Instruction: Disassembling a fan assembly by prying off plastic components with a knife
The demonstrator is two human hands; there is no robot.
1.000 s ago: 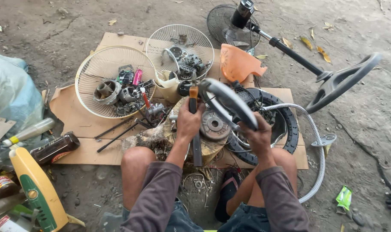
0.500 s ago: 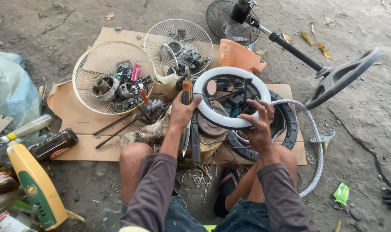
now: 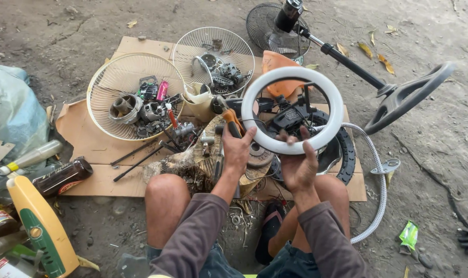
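Your left hand (image 3: 238, 149) and right hand (image 3: 299, 164) each grasp the white ring light (image 3: 292, 110), held face-up above the cardboard (image 3: 90, 139).

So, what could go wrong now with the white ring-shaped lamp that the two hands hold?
The white ring-shaped lamp rests only on fingertips of the right hand, so it may slip onto the metal parts below. The left hand also grips an orange-handled tool, so its hold on the ring looks weak.
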